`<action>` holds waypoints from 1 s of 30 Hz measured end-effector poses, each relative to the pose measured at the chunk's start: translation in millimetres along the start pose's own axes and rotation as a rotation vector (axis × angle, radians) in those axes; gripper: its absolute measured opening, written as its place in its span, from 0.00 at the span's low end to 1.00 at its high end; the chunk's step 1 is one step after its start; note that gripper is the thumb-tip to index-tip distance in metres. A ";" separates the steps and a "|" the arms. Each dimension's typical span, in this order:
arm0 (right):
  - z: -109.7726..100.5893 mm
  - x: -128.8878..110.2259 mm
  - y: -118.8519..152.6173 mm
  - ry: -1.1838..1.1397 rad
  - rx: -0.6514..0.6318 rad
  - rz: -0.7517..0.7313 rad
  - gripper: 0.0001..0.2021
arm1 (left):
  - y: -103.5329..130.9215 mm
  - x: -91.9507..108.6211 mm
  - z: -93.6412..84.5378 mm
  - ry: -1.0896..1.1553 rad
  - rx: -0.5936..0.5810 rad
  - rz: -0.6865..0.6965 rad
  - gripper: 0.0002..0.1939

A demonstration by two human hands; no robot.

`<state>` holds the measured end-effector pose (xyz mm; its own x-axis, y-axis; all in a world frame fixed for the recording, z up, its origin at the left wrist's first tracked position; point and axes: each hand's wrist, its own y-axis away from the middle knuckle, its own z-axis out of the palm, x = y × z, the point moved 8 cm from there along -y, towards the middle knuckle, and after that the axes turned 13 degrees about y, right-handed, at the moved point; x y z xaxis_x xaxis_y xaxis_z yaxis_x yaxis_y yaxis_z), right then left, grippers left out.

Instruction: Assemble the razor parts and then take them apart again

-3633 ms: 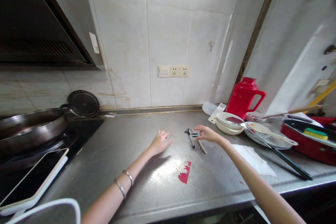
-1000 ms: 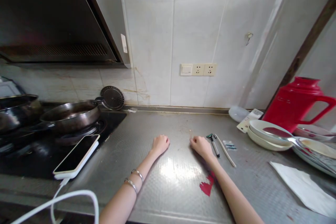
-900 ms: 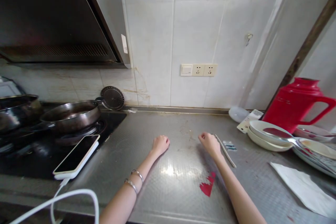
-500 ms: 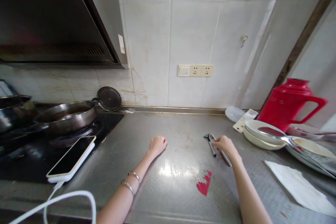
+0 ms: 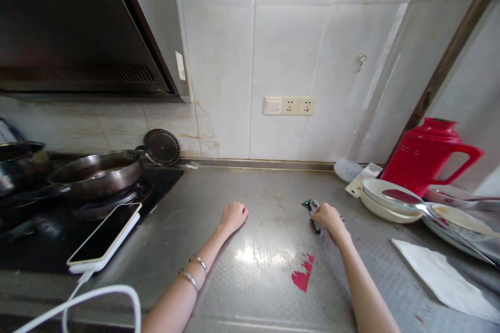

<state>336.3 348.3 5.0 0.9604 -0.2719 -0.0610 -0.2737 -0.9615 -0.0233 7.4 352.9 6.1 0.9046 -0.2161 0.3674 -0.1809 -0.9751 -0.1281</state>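
"Where are your hands?"
"My left hand [image 5: 233, 216] is curled shut on the counter [image 5: 219, 281]. My right hand [image 5: 329, 218], nearly closed, touches the razor [image 5: 308, 204] on the right and blocks some. I can't tell if it's gripping."
"Around?"
"Red scrap [image 5: 303, 276] near, bowls [image 5: 385, 213] right."

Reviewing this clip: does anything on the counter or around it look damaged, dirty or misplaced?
Yes. A flat red scrap near the counter's front has a ragged edge, as if torn. Brown streaks stain the wall tiles behind the cooktop. A phone lies at the cooktop's edge, an odd spot for it.
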 end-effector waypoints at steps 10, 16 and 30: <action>0.1 -3.1 2.5 -0.014 0.007 0.025 0.07 | -0.3 0.5 0.2 0.001 0.013 0.029 0.18; 2.3 -4.2 -2.3 -0.120 -0.005 0.029 0.05 | 0.6 -1.3 -0.1 0.028 -0.002 0.009 0.18; -32.5 -80.7 8.3 -0.423 0.021 -0.039 0.10 | 1.4 40.7 -4.6 0.405 -0.016 0.189 0.13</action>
<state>258.2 361.0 42.1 0.8653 -0.1915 -0.4633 -0.2431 -0.9685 -0.0537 42.1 342.5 25.1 0.6320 -0.3891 0.6703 -0.3370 -0.9168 -0.2144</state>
